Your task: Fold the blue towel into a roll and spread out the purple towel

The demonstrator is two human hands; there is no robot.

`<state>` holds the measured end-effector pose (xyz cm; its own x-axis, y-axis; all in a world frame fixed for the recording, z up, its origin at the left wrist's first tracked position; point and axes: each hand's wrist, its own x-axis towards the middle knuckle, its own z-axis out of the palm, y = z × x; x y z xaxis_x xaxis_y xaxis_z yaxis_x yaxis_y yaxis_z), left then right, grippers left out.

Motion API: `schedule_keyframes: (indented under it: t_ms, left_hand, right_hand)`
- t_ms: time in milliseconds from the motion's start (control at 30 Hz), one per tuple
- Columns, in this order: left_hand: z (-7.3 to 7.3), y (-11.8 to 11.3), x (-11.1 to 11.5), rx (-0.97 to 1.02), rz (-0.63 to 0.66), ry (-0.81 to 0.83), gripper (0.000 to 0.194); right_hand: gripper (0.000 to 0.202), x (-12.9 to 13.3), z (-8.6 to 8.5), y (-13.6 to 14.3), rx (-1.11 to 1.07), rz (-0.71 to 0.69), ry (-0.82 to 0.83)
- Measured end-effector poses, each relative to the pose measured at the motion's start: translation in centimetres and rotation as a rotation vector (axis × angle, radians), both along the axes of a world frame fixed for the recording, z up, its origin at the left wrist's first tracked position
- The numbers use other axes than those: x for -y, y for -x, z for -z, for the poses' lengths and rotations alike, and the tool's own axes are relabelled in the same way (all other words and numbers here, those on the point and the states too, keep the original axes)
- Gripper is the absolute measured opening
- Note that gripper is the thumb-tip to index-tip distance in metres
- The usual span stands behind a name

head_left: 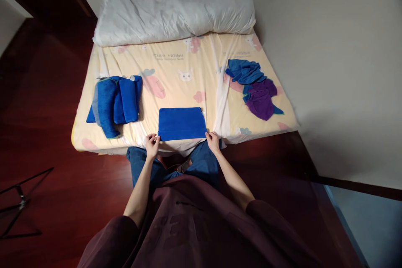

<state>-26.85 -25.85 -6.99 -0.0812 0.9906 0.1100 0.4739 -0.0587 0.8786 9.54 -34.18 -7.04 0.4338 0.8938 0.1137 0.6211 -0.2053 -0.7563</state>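
A blue towel (181,122) lies flat at the bed's near edge, with a narrow fold along its front side. My left hand (152,144) pinches its near left corner. At the near right corner, my right hand (213,142) has thumb and fingers closed on the same towel. To the left sit several blue towels (128,100), rolled or folded, one long roll (107,106) lying across the others. Off to the right is a crumpled heap, with a blue cloth (246,71) and a purple cloth (261,99).
The bed (185,88) has a cream sheet printed with rabbits and carrots. A pale quilt (176,6) is bunched across its far end. A wall (329,71) borders the right side. Black tripod legs (21,204) stand on the dark red floor (78,188) at left.
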Motion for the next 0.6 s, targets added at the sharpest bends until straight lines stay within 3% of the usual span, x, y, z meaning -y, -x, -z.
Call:
schedule_keyframes:
  t_ms: [367, 600]
  left_hand:
    - [-0.1, 0.0, 0.0, -0.012, 0.009, 0.003, 0.038]
    - [-2.5, -0.3, 0.9, -0.13, 0.051, -0.096, 0.034]
  right_hand:
    - [0.049, -0.2, -0.6, 0.2, -0.005, 0.014, 0.01]
    - [0.035, 1.0, -1.9, 0.8, -0.056, 0.134, -0.082]
